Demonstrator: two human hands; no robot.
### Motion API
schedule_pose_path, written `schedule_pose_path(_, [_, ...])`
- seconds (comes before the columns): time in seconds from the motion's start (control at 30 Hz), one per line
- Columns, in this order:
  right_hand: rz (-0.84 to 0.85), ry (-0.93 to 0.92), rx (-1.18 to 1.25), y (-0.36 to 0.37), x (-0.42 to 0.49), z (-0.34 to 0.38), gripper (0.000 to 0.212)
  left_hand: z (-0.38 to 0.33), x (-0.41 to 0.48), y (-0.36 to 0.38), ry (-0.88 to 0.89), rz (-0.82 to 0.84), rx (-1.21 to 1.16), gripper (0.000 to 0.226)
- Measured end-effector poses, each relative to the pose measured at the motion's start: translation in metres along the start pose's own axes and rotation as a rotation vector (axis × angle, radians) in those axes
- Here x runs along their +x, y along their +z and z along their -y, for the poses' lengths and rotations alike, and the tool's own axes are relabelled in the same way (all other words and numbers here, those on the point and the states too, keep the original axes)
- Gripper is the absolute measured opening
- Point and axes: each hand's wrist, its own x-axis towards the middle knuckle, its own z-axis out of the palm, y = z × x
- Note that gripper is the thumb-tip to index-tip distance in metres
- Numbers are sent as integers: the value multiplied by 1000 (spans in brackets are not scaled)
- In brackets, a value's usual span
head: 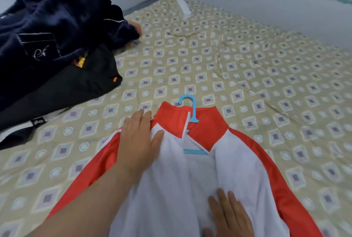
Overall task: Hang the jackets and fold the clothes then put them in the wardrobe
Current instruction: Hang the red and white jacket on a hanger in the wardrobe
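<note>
On the patterned bedsheet (209,61) lies a red-and-white jacket (238,160), front up, with a blue hanger (190,109) inside it — hook poking past the collar. The left hand (139,137) rests flat near its shoulder; the right hand (228,215) presses the white front, fingers straight. Dark clothes (47,42) sit heaped far left.
</note>
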Motion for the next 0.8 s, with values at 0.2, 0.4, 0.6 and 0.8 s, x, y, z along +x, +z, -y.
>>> schedule_pose_path(0.2, [310,120,-105,-16,-17,-2,61,-31,-203,3,260,-76,-120,66])
schedule_pose_path(0.4, [213,-14,-58,-35,-35,12,30,-37,-274,9,119,108,42,88])
schedule_pose_path(0.6, [447,-174,97,-49,-81,30,28,-39,-284,10,37,213,52,114])
schedule_pose_path(0.8, [526,-32,162,-44,-69,25,44,-37,-286,11,31,245,81,113])
